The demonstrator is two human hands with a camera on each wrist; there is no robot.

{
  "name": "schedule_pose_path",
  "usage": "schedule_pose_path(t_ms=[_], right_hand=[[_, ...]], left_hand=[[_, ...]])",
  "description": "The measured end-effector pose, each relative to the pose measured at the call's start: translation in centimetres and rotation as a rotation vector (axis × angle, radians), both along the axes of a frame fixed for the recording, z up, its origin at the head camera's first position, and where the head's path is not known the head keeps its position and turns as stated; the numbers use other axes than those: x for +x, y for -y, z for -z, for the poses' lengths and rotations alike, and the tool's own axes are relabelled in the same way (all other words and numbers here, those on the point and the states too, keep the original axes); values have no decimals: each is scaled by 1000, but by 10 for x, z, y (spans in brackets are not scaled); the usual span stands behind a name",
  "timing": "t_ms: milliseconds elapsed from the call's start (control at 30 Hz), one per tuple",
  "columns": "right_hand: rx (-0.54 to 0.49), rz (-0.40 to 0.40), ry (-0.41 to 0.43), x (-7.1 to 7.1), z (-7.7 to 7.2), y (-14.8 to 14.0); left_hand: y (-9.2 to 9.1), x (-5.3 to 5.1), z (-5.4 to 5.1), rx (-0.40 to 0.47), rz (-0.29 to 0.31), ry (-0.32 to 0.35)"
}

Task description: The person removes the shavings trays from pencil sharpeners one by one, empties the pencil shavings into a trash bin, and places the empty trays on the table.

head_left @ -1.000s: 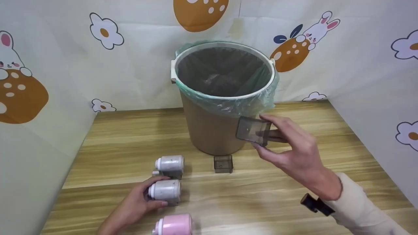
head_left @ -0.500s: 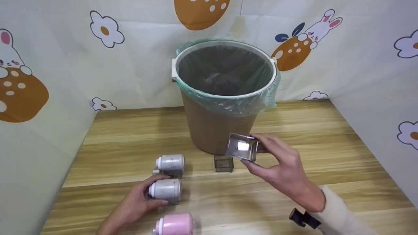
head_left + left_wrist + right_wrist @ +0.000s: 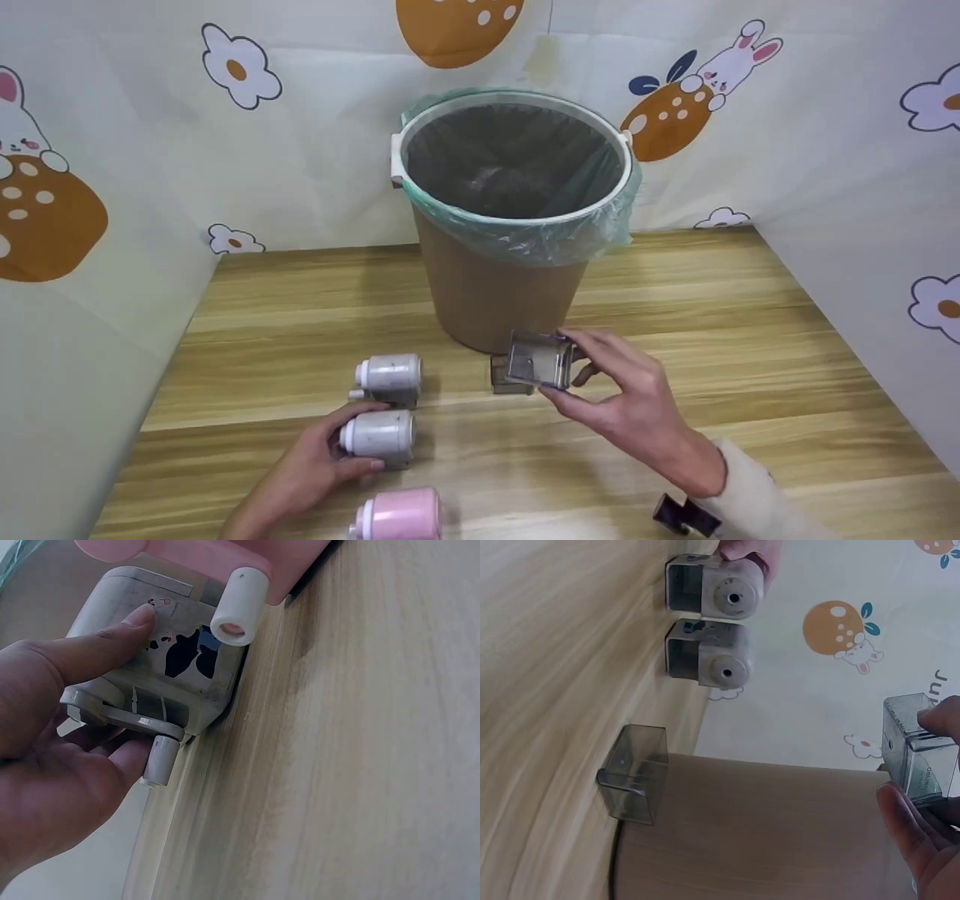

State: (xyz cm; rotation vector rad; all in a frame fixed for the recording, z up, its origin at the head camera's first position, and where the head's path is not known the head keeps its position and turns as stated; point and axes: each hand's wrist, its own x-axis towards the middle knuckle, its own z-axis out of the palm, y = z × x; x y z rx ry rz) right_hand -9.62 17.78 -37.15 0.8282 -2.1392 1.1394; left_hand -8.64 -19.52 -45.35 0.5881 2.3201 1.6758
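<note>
My left hand [image 3: 311, 461] grips a grey crank pencil sharpener [image 3: 386, 433] standing on the table. In the left wrist view, the thumb presses its side with a dark printed pattern, above the crank. My right hand [image 3: 630, 394] pinches a clear smoky shavings drawer [image 3: 536, 360] by its edges, in the air in front of the bin. A second smoky drawer [image 3: 634, 772] sits on the table against the bin's foot, partly hidden in the head view. Beyond the held sharpener is another grey sharpener [image 3: 396, 373]. Both grey ones show open drawer slots in the right wrist view.
A brown bin [image 3: 502, 292] with a green liner bag [image 3: 555, 244] stands at the back of the wooden table. The pink crank sharpener [image 3: 405, 514] sits at the near edge, close to my left hand. Printed cloth walls [image 3: 322, 150] enclose the table.
My right hand has come down and left with the drawer, from beside the bin's upper part to over the second drawer, tilting it on the way. The left hand stays put.
</note>
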Motion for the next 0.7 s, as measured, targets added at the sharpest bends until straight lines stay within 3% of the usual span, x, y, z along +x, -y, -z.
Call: schedule_pose_path(t_ms=[167,467,700], right_hand=[[-11,4,7,2,6,3],[-43,-27,93,7,20,8],[-66,-35,106,7,29,10]], left_hand=[[0,-1,1,-14,-4,-35],[0,-1,2,-4,-2,-26],[0,-3,5,23,11,-37]])
